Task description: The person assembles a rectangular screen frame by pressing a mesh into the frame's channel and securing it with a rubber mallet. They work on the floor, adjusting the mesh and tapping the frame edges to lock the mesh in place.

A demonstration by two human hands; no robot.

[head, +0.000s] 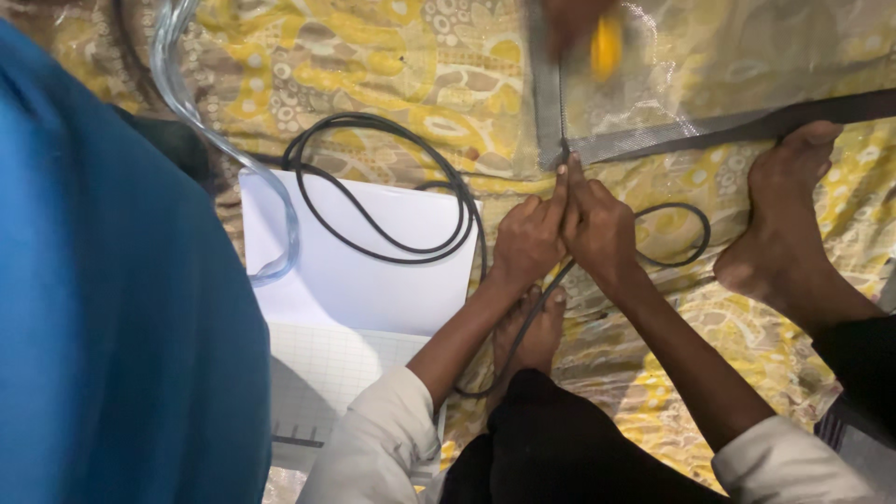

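The black cord (392, 245) lies in loops on the yellow patterned cloth (392, 75) that covers the floor, one loop over the white sheet (373, 280) toward the cloth's left side, another loop to the right of the hands, and a run passing back between the person's arms. Its end comes up at the corner of the grey-edged mesh frame (672, 131) near the cloth's far edge, where both hands meet: the left hand (530, 238) and the right hand (597, 229) are pressed side by side, fingertips pinched together on the cord at that corner. A bare foot (534, 331) rests under the wrists, another foot (789, 210) on the frame's edge to the right. A clear tube (224, 140) curves along the sheet's left edge, and a blurred yellow object (607, 45) sits on the mesh
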